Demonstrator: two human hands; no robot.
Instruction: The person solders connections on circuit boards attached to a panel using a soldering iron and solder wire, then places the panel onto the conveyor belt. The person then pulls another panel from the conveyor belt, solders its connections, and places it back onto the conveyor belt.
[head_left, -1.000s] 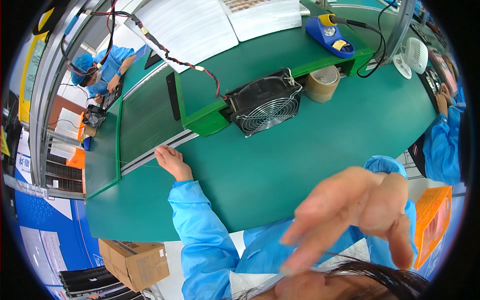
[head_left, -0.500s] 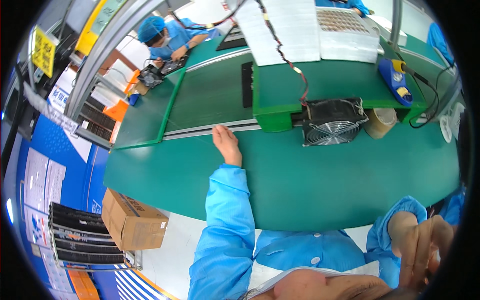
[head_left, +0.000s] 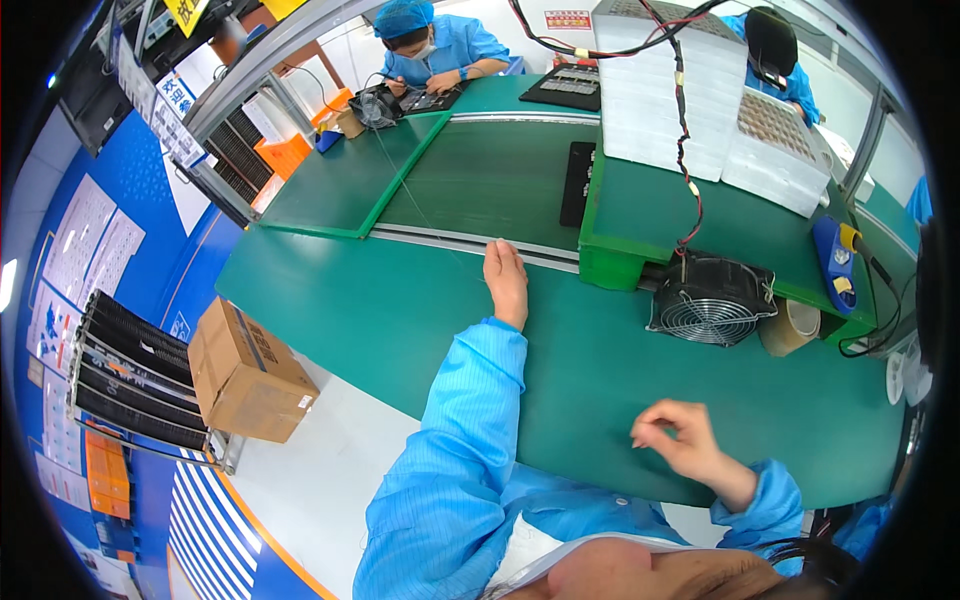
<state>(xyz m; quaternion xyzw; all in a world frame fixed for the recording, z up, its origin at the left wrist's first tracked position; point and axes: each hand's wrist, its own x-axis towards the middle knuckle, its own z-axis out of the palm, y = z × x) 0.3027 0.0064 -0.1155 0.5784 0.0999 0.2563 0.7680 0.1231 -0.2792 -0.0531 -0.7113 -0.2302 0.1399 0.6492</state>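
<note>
My left hand [head_left: 507, 285] rests on the green table [head_left: 580, 370] at the metal rail [head_left: 470, 243], its fingers drawn together. A very thin pale line runs from the far left toward this hand; whatever sits between the fingers is hidden. Over the near right part of the table hovers my right hand [head_left: 685, 440], slightly blurred. Its thumb and fingers are loosely curled with a gap between them, and no object shows there. Beyond it, a black fan [head_left: 712, 300] with a wire guard stands against the raised green shelf [head_left: 612, 265].
White foam trays [head_left: 665, 100] stand on the shelf. A blue soldering-iron stand [head_left: 835, 265] is at right, and a tape roll [head_left: 790, 328] beside the fan. Cables hang overhead. A co-worker [head_left: 440, 55] handles a dark board far left. A cardboard box [head_left: 245, 370] stands left.
My right hand has come down from beside my head to above the table. My left hand remains by the rail. The view has shifted and turned.
</note>
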